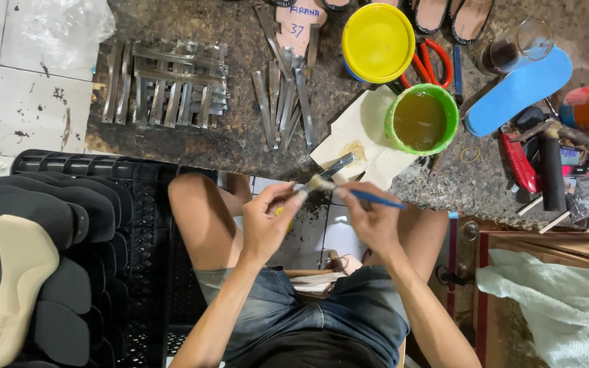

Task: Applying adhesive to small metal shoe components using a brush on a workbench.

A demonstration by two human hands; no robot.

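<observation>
Left hand (pixel 264 221) pinching metal strip (pixel 335 165), right hand (pixel 369 218) gripping brush (pixel 349 189); could drip glue, green tub (pixel 420 119) at one o'clock.

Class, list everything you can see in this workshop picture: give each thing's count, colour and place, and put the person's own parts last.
metal strips: many, grey, in two piles at the back of the bench
green bowl: one, holding brown liquid, bench right of centre
yellow lid: one, on a tub behind the bowl
blue insole: one, bench right
red-handled scissors: one, between lid and insole
glass: one, clear, dark drink, back right
black soles: a stack, on the black crate at left
beige insole: one, on the stack
brush: one, blue handle, in the right hand
left hand: fingers on a metal strip
right hand: holds the brush
</observation>
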